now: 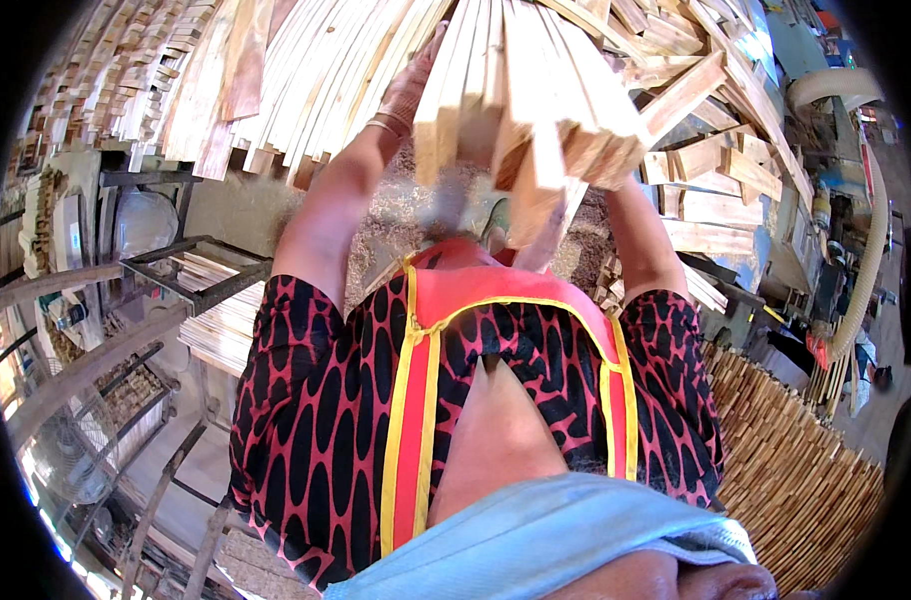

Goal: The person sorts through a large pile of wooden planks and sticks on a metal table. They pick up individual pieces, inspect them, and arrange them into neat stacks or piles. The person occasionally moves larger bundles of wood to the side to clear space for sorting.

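Observation:
A bundle of pale wooden strips (516, 90) points its cut ends toward my body, between my two arms. My left hand (408, 95) is closed against the bundle's left side, its fingers stretched along the outer strip. My right forearm (644, 235) reaches up to the bundle's right end. The strips cover my right hand, so its fingers are hidden. Some near ends are uneven, and one strip (538, 185) sticks out farther toward me than the others. The near ends are slightly blurred.
More long strips (326, 75) lie side by side left of the bundle. Loose offcuts (721, 175) are heaped at the right. A dark metal frame (201, 275) stands at left. Stacked sticks (786, 470) fill the lower right, below a pale flexible hose (876, 230). Wood shavings (586, 240) litter the floor.

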### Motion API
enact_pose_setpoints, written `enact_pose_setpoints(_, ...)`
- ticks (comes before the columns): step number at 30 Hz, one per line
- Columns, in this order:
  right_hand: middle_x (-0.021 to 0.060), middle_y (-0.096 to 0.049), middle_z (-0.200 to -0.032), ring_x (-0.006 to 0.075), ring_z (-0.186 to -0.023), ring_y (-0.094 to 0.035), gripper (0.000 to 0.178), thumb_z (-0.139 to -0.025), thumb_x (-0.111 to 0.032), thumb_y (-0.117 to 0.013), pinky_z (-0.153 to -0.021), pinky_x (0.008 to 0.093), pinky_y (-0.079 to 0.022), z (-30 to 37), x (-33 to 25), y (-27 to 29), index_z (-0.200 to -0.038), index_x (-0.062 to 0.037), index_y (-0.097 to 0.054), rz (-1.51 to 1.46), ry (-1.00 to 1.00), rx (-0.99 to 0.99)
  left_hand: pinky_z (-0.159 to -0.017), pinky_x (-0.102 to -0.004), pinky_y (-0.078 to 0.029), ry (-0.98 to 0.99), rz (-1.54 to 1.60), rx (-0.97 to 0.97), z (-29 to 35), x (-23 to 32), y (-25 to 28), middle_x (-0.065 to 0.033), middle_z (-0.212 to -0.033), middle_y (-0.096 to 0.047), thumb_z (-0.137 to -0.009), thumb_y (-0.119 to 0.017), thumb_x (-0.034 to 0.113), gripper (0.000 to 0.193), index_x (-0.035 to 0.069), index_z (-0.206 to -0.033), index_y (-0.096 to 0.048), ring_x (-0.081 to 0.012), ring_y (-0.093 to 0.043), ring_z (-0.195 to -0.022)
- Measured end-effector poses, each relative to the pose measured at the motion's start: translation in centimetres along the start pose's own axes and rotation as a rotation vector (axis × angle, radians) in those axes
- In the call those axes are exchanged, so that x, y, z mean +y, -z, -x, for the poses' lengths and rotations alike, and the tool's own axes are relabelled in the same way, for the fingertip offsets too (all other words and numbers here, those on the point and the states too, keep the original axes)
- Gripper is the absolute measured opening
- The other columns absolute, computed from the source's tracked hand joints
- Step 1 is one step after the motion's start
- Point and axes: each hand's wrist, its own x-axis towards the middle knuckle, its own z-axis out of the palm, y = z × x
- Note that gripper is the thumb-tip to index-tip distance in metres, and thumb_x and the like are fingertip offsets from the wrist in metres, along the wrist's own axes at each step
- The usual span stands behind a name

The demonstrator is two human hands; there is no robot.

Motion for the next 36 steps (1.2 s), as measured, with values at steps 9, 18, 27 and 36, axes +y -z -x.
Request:
enact_pose_setpoints(9, 0.0209, -0.047, -0.162, 0.0409, -0.148, -0.047, 0.064, -0.107, -0.032, -0.048, -0.122, 0.0516, -0.039, -4.5, -0.1, -7.5, -0.163, -0.0040, -0.038, 0.766, 0.080, -0.332, -0.127, -0.0443, -0.040, 0.271, -1.263, -0.106, -3.3, -6.7, 2.6, -0.0242, -0.171, -0.036, -0.107, -0.049, 0.018, 0.054, 0.010, -0.161, -0.050, -0.0438, -0.042, -0.152)
enact_pose_setpoints(18, 0.0309, -0.051, -0.155, 0.0459, -0.145, -0.049, 0.084, -0.087, -0.025, -0.078, -0.124, 0.0475, -0.039, 4.7, 2.0, -0.7, -0.157, 0.0056, -0.042, 0.176, -0.103, 0.249, -0.134, -0.0362, -0.028, 0.112, -1.366, -0.198, -1.2, -1.4, 2.4, -0.0073, -0.170, -0.042, -0.104, -0.053, 0.012, 0.052, 0.013, -0.156, -0.055, -0.0273, -0.038, -0.158)
enact_pose_setpoints(27, 0.0242, -0.036, -0.167, 0.0561, -0.156, -0.023, 0.111, -0.076, -0.040, -0.088, -0.131, 0.0596, -0.019, 6.9, -1.6, -5.1, -0.165, -0.0049, -0.031, 0.505, -0.373, -0.043, -0.118, -0.0531, -0.035, -0.325, -1.314, -0.586, 5.1, 6.0, -14.3, -0.0058, -0.153, -0.058, -0.097, -0.059, 0.045, 0.045, 0.015, -0.126, -0.075, -0.0274, -0.046, -0.146)
enact_pose_setpoints(36, 0.0330, -0.043, -0.163, 0.0425, -0.142, -0.056, 0.102, -0.085, 0.004, -0.062, -0.122, 0.0410, -0.043, 10.4, 5.8, 1.4, -0.172, -0.0023, -0.010, -0.267, -0.407, 0.201, -0.128, -0.0540, -0.024, -0.130, -1.278, -0.638, 6.0, 5.8, -11.1, -0.0040, -0.167, -0.047, -0.094, -0.060, 0.034, 0.043, 0.016, -0.129, -0.076, -0.0273, -0.036, -0.157)
